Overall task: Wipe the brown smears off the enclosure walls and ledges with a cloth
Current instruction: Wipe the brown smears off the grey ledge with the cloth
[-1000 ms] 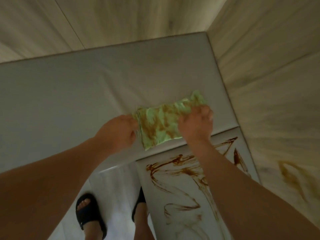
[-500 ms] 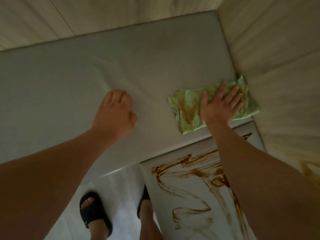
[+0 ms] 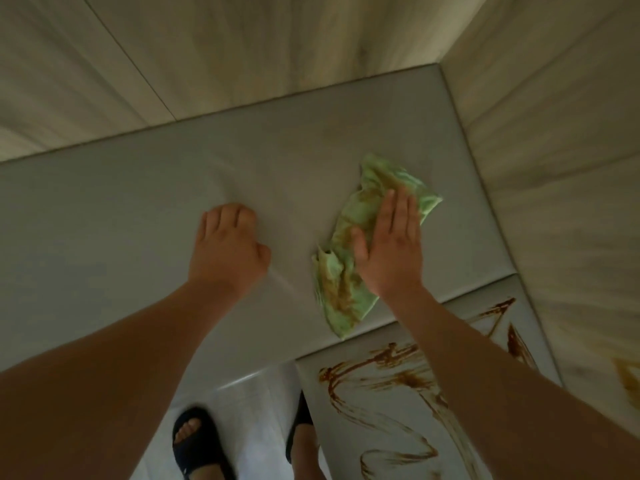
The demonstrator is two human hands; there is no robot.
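Observation:
A green cloth [image 3: 349, 289], stained brown, lies crumpled on the grey ledge [image 3: 138, 216]. My right hand [image 3: 389, 244] presses flat on it with straight fingers. My left hand [image 3: 227, 251] rests on the bare ledge to the left of the cloth, fingers curled under, holding nothing. Below the ledge on the right, a lower grey ledge [image 3: 540, 327] carries thick brown smears [image 3: 391, 379]. Another brown smear [image 3: 628, 382] shows on the wood-grain right wall [image 3: 554, 168] at the frame's edge.
Wood-grain walls [image 3: 242, 46] meet in a corner at the upper right behind the ledge. Below the ledge edge lies a pale glossy floor [image 3: 249, 410], where my feet stand in black sandals [image 3: 194, 441].
My right hand has slid the cloth back from the right wall toward the ledge's middle, and the cloth now lies lengthwise and more crumpled. My left hand has stayed put.

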